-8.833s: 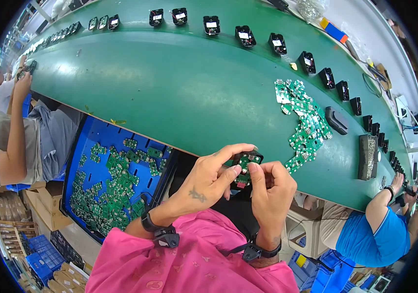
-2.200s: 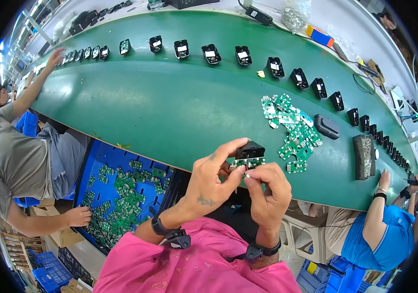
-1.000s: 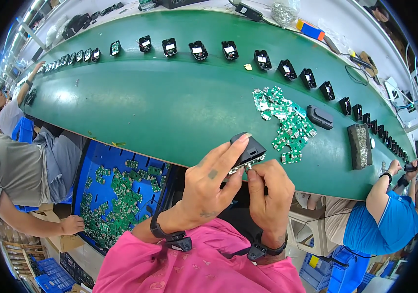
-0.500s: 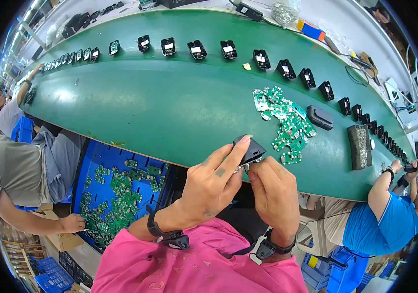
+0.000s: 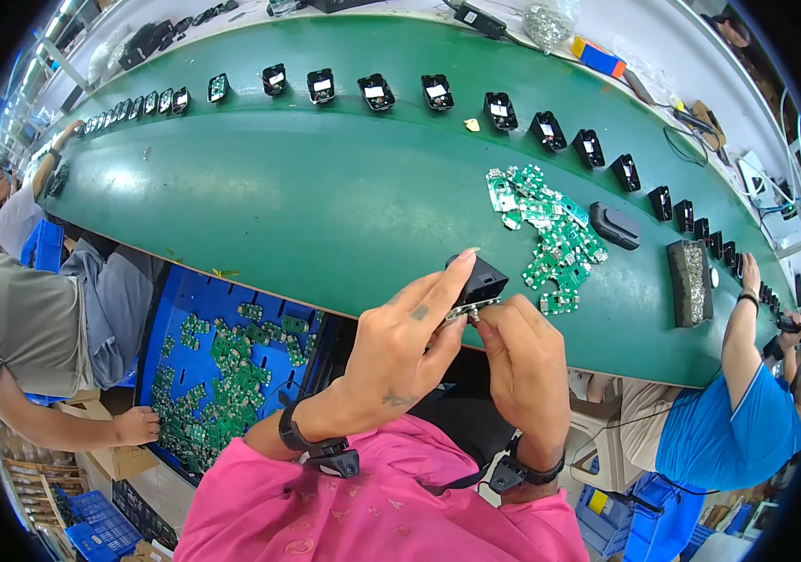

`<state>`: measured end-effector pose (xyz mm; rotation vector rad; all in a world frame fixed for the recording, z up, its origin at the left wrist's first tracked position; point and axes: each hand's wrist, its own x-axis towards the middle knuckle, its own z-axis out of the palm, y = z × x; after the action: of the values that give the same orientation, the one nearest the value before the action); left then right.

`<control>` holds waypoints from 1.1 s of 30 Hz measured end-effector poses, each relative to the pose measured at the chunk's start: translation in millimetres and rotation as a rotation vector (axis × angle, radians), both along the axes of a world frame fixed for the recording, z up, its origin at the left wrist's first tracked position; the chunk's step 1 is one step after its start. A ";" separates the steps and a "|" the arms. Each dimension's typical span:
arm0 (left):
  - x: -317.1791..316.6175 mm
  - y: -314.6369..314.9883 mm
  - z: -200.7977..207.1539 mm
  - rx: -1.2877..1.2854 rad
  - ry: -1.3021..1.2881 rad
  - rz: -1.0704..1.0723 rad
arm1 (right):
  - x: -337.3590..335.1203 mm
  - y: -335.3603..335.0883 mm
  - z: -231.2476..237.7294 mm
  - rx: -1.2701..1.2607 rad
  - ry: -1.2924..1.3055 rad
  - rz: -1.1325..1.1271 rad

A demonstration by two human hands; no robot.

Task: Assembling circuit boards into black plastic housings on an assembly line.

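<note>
My left hand grips a small black plastic housing above the table's near edge, fingers and thumb around it. A green circuit board sits edge-on along the housing's underside. My right hand is closed in a pinch at the board's lower edge; what lies between its fingertips is too small to make out. Just beyond my hands lies a loose pile of green circuit boards. Beside that pile rests a closed dark grey case.
Open black housings stand in a long curved row across the green table. A dark box of small metal parts is at the right. Left of me, a blue tray holds more boards. Co-workers sit on both sides.
The housing has tilted in my left hand, showing more of its side and the board's edge. My hands have barely shifted. The right co-worker's arm has reached forward to the housing row.
</note>
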<state>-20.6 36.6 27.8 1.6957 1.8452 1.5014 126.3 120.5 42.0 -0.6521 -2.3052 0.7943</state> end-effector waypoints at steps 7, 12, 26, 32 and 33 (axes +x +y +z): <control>1.7 -0.8 2.6 0.016 -0.022 0.002 | 0.8 -0.3 2.7 -0.036 0.037 -0.007; 0.4 -1.1 1.8 0.056 0.063 -0.004 | 1.2 -0.6 1.6 -0.056 0.071 -0.015; 1.5 -1.1 -7.8 0.032 0.176 0.070 | -11.5 -3.3 -16.0 0.017 0.093 -0.050; -5.5 3.4 -19.0 -0.011 -0.265 -0.048 | -8.4 -4.9 -26.0 -0.099 0.141 -0.080; -4.5 0.9 -17.5 -0.053 -0.426 -0.029 | -3.9 -7.3 -28.9 -0.184 0.170 -0.188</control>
<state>-25.1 37.5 10.3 1.2489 1.6100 1.6312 122.4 113.2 13.1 -0.8353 -2.0003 0.9402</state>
